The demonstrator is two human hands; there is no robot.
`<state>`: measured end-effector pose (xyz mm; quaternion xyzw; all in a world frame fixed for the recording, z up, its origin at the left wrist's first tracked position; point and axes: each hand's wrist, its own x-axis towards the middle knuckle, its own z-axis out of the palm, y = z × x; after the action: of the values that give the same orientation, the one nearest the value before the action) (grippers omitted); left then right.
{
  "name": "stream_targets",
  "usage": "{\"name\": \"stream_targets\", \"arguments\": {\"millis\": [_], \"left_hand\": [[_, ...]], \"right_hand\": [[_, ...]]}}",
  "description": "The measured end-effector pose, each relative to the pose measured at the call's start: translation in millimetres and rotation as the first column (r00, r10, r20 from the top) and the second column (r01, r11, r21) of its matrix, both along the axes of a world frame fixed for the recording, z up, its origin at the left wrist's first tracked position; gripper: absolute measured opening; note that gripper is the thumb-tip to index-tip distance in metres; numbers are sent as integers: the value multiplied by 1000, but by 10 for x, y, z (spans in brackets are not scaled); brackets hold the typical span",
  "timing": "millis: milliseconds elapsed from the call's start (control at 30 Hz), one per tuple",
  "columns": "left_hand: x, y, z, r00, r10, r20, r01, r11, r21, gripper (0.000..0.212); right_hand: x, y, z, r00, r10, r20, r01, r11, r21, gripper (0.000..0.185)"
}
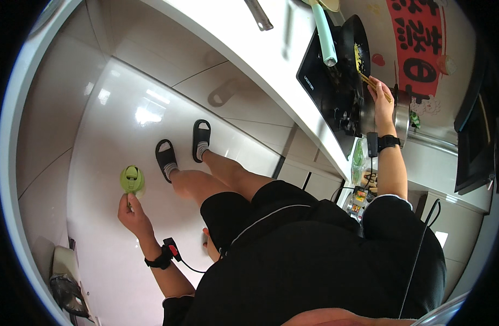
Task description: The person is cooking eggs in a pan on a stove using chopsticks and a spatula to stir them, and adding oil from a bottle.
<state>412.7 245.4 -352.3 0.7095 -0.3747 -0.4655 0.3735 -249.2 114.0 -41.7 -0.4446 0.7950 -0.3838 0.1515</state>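
Observation:
In my right hand [382, 100] is a pair of wooden chopsticks [369, 82], their tips down in a black wok [361, 30]. Yellow food that looks like scrambled egg [358, 59] lies in the wok near the tips. The wok sits over a black cooktop [314, 79]. Far off to the left, over the floor, my left hand [136, 214] pinches a light green lidded drinking vessel [132, 179] by a small part at its edge. Its flip lid faces up towards me; the body below is mostly hidden.
A mint-green utensil handle [325, 36] juts over the cooktop. One metal handle [259, 16] lies on the white counter [249, 53]. Beyond my right wrist is a steel pot [403, 116]. Bagged greens [358, 157] and packets [359, 199] lie nearby. A dark bag [68, 291] is at lower left.

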Motion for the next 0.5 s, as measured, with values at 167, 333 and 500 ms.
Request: {"name": "stream_targets", "arguments": {"millis": [167,333,500], "left_hand": [[32,-77,289,999,-29,21,30,999,-34,32],[75,-244,788,996,-76,55,79,994,-69,30],[-11,-497,1324,981,-151,119,163,981,-105,32]], "right_hand": [[96,55,127,998,-64,3,63,967,-248,34],[-290,436,254,935,-245,258,321,892,-318,38],[-716,821,166,801,-437,409,548,811,-205,48]]}}
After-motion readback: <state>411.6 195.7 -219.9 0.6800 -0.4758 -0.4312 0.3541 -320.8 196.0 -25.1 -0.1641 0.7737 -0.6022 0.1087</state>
